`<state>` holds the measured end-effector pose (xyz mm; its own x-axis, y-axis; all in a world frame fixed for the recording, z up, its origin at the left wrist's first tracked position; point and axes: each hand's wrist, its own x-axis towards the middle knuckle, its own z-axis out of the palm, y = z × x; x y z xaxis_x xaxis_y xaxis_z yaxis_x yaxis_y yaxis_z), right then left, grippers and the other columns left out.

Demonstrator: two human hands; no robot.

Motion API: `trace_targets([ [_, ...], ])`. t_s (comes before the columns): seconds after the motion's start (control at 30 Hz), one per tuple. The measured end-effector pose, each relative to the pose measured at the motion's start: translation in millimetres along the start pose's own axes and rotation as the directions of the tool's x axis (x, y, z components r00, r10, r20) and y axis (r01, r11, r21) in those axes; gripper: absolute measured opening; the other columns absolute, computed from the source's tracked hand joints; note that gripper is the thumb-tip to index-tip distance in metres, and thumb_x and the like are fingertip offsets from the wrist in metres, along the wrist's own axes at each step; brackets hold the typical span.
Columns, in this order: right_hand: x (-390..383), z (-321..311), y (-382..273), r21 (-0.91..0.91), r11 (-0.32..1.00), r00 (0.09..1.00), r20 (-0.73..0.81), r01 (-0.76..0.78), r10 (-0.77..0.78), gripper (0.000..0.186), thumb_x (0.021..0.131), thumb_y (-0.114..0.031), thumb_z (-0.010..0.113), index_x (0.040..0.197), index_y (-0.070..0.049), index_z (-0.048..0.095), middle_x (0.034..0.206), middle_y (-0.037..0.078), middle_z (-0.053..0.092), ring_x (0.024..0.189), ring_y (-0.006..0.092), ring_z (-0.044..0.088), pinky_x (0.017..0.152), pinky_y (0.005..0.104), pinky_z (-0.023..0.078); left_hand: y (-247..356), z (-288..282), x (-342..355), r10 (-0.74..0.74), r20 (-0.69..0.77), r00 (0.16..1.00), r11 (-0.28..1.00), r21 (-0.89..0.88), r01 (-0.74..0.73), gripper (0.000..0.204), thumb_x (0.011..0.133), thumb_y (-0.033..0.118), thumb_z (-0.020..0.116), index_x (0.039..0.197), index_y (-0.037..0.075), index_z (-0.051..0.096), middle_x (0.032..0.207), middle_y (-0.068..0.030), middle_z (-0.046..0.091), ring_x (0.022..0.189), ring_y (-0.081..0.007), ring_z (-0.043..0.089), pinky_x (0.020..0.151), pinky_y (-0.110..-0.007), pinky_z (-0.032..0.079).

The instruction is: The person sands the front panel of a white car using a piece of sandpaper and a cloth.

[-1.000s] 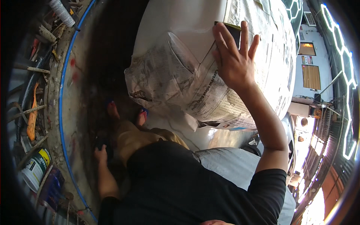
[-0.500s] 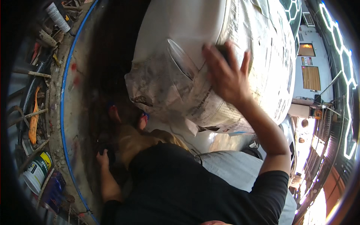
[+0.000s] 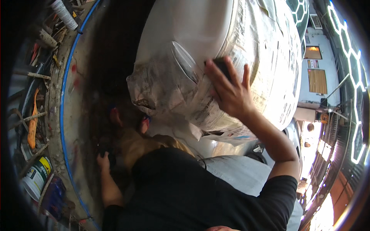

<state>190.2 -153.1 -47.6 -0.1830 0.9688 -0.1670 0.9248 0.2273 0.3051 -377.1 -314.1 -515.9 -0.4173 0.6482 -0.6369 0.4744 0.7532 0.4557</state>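
Observation:
My right hand point(image 3: 234, 94) is pressed to the rounded front of a car, fingers closed over a dark sanding block point(image 3: 222, 65). The block lies along the border between the bare, whitish body panel point(image 3: 189, 19) and the newspaper masking point(image 3: 266, 65). Left of it, a narrow pointed lamp-shaped piece point(image 3: 184, 61) shows between the panel and crumpled masking paper point(image 3: 165, 86). Low at my left side, my left hand point(image 3: 103, 161) is curled around a dark object point(image 3: 111, 156) whose kind is lost in shadow.
A blue hose point(image 3: 63, 115) runs along the concrete ledge at left. Past it lie metal bars, a white tube point(image 3: 64, 14) and a white bucket point(image 3: 36, 179). Behind the masked car, a grey-covered surface point(image 3: 239, 173) shows at lower right. Hexagonal lights point(image 3: 348, 57) hang at far right.
My right hand has slid with the sanding block toward me, down the edge of the masking. The left hand stays low at my side, barely shifted.

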Motion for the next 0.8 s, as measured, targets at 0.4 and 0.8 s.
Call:
trace_targets([
  [0.4,44,-27,17,-0.162,0.977,0.974,-0.204,-0.137,0.102,0.057,0.108,-0.037,0.049,0.163,-0.03,0.036,0.173,-0.009,0.023,0.162,0.0332,0.006,0.124,0.0671,-0.007,25,-7,-11,-0.027,0.171,0.985,0.999,-0.041,0.035,0.054,0.09,0.028,0.076,0.13,-0.005,0.064,0.126,-0.0225,0.07,0.119,-0.0358,0.066,0.104,-0.044,0.048],
  [0.8,52,-40,5,-0.14,0.985,0.979,-0.189,-0.098,0.07,0.066,0.104,-0.036,0.055,0.165,-0.027,0.031,0.173,-0.006,0.021,0.161,0.0345,0.008,0.122,0.0742,0.001,15,-4,-13,-0.049,0.152,0.987,0.999,0.005,0.049,0.061,0.089,0.037,0.075,0.134,-0.003,0.063,0.13,-0.0237,0.068,0.123,-0.041,0.064,0.105,-0.047,0.047],
])
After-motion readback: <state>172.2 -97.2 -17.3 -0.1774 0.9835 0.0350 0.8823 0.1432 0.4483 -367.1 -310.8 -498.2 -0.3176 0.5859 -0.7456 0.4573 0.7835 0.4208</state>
